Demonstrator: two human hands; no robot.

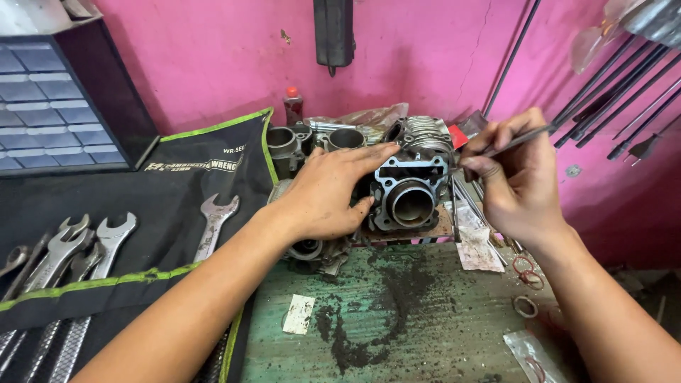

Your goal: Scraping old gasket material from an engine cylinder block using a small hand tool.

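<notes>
Far left: grey parts-drawer cabinet [50, 113] against the pink wall. Below it, black tool roll [177, 213] with green edging lies open over the left of the bench; combination wrenches [106, 245] sit in its pockets, one loose wrench [215, 223] lies on the flap.

Centre: left hand [326, 195] rests flat on the near-left side of the engine cylinder block [411, 188], fingers spread over its top edge, thumb against the front face. It braces the block rather than closing around it. The block stands on the middle of the green, oil-stained bench [397, 319], bore facing me, fins to the far side. More cylinder castings [312, 142] stand just behind the hand.

Right: right hand [514, 177] is pinched shut on a thin metal pick [514, 140], held like a pen, its tip aimed at the upper right corner of the block's gasket face. I cannot tell whether the tip touches.

My judgement on technique: keep the left palm pressing down so the block cannot rock; work the pick at a shallow angle along the mating face, light strokes, so the aluminium is not gouged.

Near right: small rings [526, 306] and a clear bag [532, 351] on the bench.
</notes>
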